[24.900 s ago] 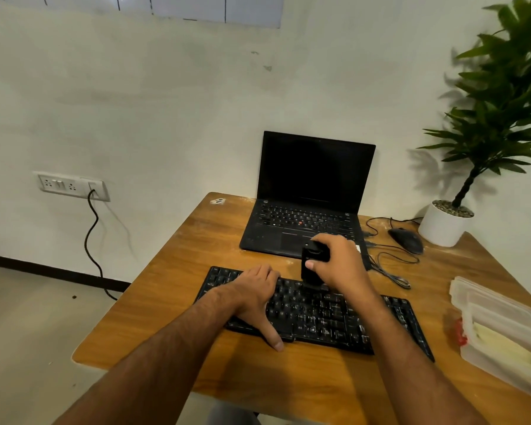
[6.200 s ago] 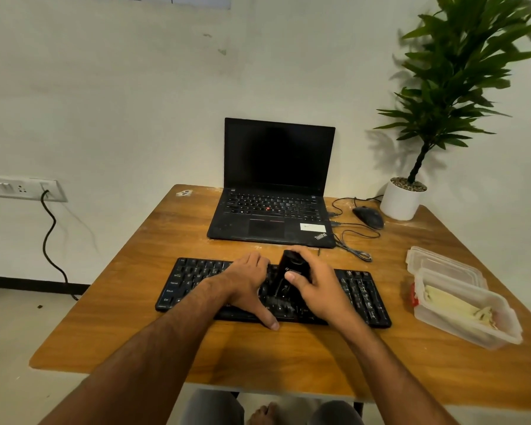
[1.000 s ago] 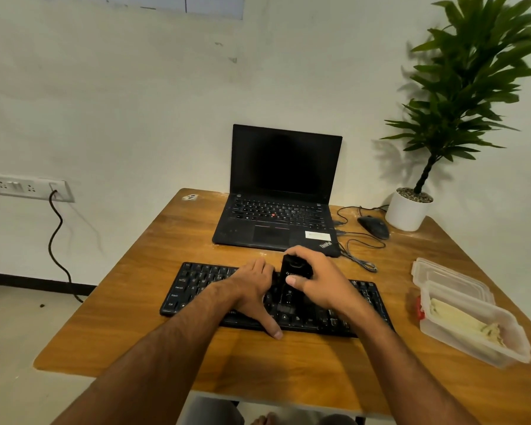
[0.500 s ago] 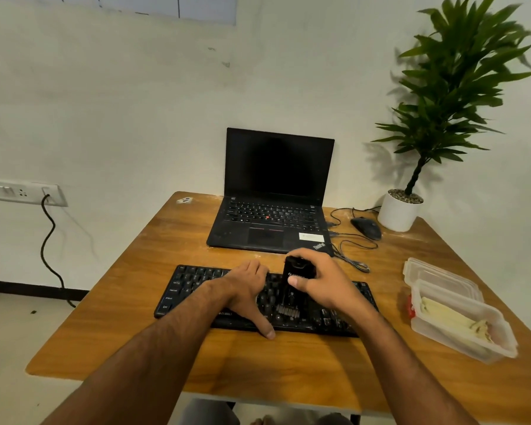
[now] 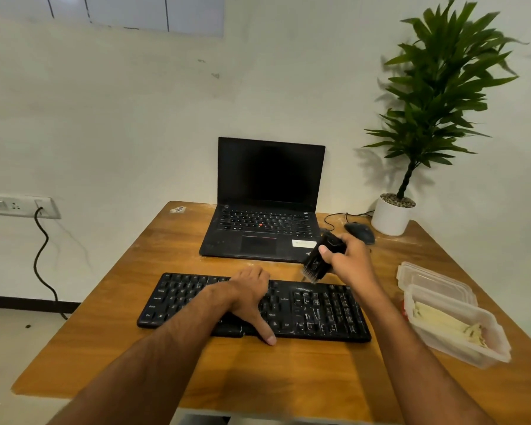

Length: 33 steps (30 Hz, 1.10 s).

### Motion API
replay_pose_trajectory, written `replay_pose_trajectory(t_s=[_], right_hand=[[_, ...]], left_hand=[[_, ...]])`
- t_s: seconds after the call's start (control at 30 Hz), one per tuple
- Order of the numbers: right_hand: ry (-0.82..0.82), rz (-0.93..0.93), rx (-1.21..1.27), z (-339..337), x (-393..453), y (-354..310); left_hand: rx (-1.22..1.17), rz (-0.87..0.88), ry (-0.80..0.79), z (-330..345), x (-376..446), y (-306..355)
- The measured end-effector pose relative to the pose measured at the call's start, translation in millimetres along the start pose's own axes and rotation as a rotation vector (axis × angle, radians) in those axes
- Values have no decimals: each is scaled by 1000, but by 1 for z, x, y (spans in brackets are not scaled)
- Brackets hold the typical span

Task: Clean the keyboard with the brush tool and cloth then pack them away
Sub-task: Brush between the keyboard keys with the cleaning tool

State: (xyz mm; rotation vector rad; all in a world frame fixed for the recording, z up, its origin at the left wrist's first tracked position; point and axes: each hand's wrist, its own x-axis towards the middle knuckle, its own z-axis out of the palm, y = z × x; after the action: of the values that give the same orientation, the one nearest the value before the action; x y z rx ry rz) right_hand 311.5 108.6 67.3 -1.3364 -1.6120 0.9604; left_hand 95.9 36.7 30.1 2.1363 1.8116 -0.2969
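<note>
Centrally, a black keyboard (image 5: pixel 255 306) lies across the near half of a wooden table (image 5: pixel 129 348). On its middle the left hand (image 5: pixel 249 297) rests flat, fingers relaxed. Just above its far right edge, the right hand (image 5: pixel 348 260) grips the brush tool (image 5: pixel 321 259), tilted, bristles down. Brushing seems underway; next, probably sweeping the right-hand keys.
</note>
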Motion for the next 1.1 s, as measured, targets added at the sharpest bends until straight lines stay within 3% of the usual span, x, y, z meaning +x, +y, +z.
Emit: replay_pose_trajectory(t_s=[0.3,0.57,0.73,0.9,1.1], right_hand=[[19,-140,-269,54,-12,3],[61,-30,-490,17,6,-5],[-35,-82,-338,32,-4,-7],[-16,-34,-474,25,-2,-2],[4,-121,-528,24,-2,-5]], left_hand=[[94,19,23,4,15,15],[63,8,25,4,14,18],[83,7,22,4,15,19],[64,14,43,4,14,18],[71,19,48,5,15,18]])
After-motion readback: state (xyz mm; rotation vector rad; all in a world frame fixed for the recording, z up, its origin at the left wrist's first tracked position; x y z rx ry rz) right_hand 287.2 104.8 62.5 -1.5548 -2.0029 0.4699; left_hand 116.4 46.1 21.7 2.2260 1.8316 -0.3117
